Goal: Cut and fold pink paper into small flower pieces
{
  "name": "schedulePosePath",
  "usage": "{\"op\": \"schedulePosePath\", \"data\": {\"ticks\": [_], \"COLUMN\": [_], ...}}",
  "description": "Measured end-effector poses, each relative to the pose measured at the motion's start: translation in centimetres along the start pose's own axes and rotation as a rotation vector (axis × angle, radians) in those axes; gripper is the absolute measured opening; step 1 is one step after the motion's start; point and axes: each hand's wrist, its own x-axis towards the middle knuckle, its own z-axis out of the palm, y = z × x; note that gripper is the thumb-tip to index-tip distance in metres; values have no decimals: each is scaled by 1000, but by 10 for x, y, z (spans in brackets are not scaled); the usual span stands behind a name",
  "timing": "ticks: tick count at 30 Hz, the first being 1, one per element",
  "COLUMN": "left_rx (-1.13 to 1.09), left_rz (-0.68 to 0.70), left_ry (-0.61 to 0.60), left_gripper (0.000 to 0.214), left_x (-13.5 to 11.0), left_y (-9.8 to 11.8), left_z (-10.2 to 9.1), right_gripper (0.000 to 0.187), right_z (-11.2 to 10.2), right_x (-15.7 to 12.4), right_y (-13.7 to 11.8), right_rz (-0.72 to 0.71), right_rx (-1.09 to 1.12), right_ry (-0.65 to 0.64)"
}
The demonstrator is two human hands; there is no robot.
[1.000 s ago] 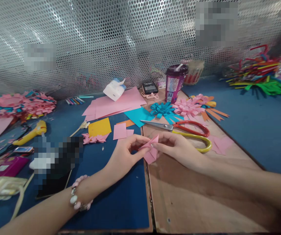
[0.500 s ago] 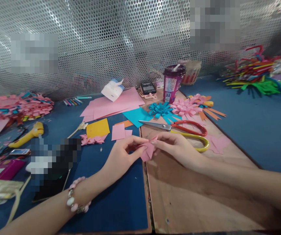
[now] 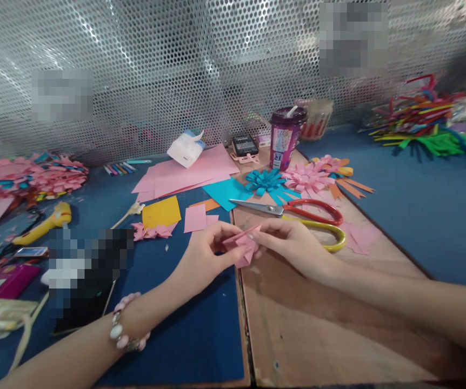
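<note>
A small folded piece of pink paper (image 3: 246,253) is held between both hands above the seam of the table. My left hand (image 3: 211,253) pinches its left side, thumb on the near face and fingers partly hidden behind. My right hand (image 3: 292,246) grips the upper right edge between thumb and fingers. Just behind the right hand lie scissors (image 3: 271,207) with one red and one yellow handle. Small pink paper squares (image 3: 195,218) and a yellow sheet (image 3: 162,212) rest beyond the left hand. A blue paper flower (image 3: 266,182) and a pink paper flower (image 3: 306,177) lie past the scissors.
A purple lidded cup (image 3: 284,141) stands at the back near the perforated metal wall (image 3: 155,65). Pink sheets (image 3: 192,177) lie under a white tissue pack (image 3: 186,149). At left are a yellow glue gun (image 3: 44,224) and a dark phone-like slab (image 3: 89,297).
The left fingers have shifted on the pink paper, and a flap of it now stands out toward the left. The right hand has stayed nearly still.
</note>
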Motion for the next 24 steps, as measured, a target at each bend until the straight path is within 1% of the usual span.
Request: {"op": "schedulePosePath", "data": {"ticks": [3, 9, 14, 21, 24], "left_rx": [44, 107, 107, 97, 76], "left_rz": [-20, -27, -30, -34, -33], "left_ry": [25, 60, 58, 46, 51], "left_gripper": [19, 19, 19, 16, 15], "left_x": [1, 0, 0, 0, 0], "left_y": [1, 4, 2, 4, 3], "left_z": [0, 0, -1, -1, 0], "right_gripper": [24, 23, 22, 19, 19], "right_z": [2, 1, -1, -1, -1], "right_x": [-1, -2, 0, -1, -1], "right_y": [-3, -1, 3, 3, 3], "right_rz": [18, 28, 11, 14, 12], "right_rx": [-2, 14, 67, -3, 0], "right_ry": [-4, 6, 5, 46, 49]}}
